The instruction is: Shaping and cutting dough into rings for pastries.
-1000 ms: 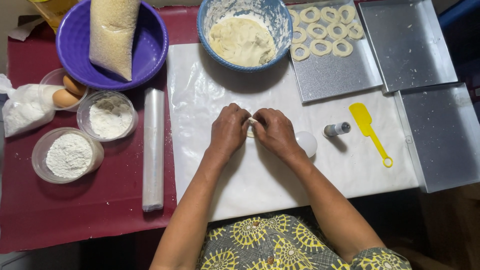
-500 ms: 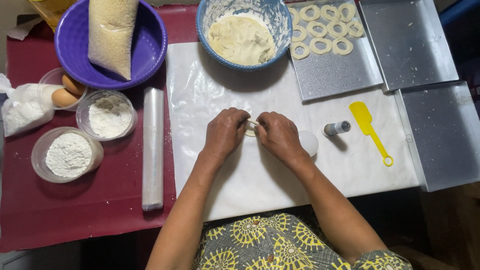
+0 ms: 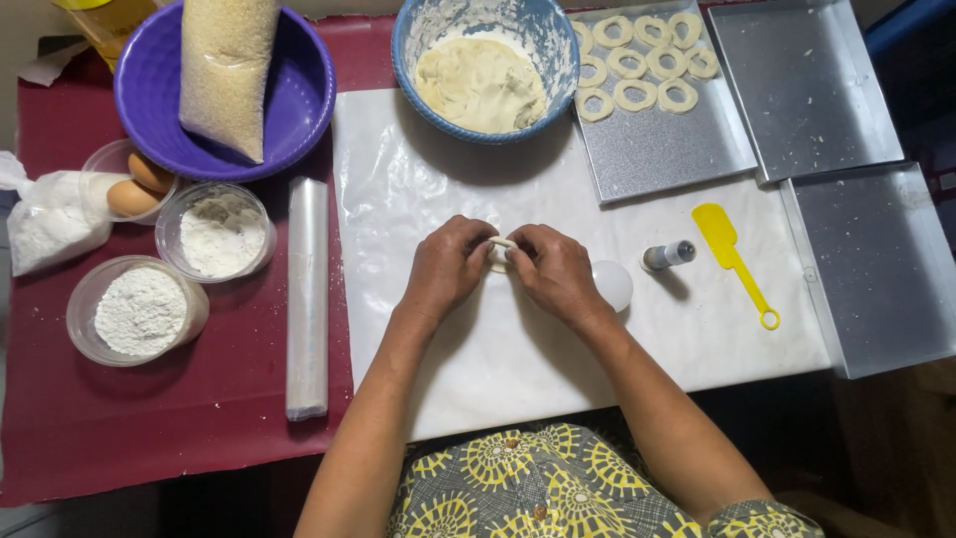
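Observation:
My left hand (image 3: 446,267) and my right hand (image 3: 554,272) meet at the middle of a white plastic sheet (image 3: 478,369), both pinching one small pale piece of dough (image 3: 500,252) between the fingertips. Most of the piece is hidden by my fingers. Straight ahead stands a blue bowl (image 3: 558,45) holding a mound of the same dough (image 3: 481,84). To its right, a metal tray (image 3: 667,149) carries several shaped dough rings (image 3: 637,65).
A round white lid (image 3: 614,284), a small metal cutter (image 3: 667,255) and a yellow spatula (image 3: 735,260) lie right of my hands. Two empty metal trays (image 3: 876,259) sit far right. On the left are a plastic roll (image 3: 307,294), flour tubs (image 3: 139,311), eggs (image 3: 139,184) and a purple bowl (image 3: 299,100).
My hands have stayed at the same spot, fingers shifting slightly on the dough piece. Nothing else on the table has moved.

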